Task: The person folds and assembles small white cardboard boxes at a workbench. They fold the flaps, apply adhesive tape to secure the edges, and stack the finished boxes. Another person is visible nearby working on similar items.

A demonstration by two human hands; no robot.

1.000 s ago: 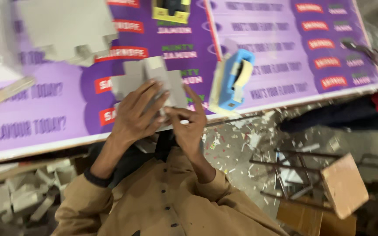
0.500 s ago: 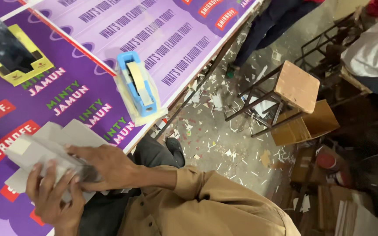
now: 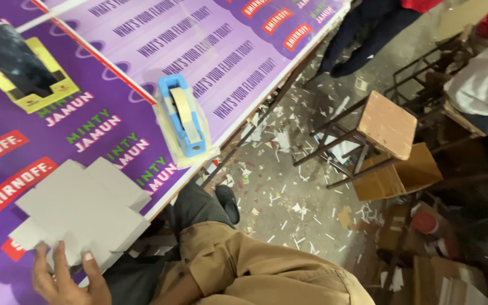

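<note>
flat grey die-cut cardboard blank (image 3: 83, 212), fingers (image 3: 60, 257) on lower edge

Left hand (image 3: 66, 279), fingers spread flat

From my feed the scene is evenly and fairly brightly lit from overhead, with no hard shadows on the purple table cover (image 3: 142, 51). A soft sheen washes out the print near the top middle of it. The floor (image 3: 289, 197) and the right side fall much dimmer, the far right corner nearly black. I see slight motion blur on the hand (image 3: 69, 279) at the bottom edge, and the tilted frame stretches things toward the corners.
</note>
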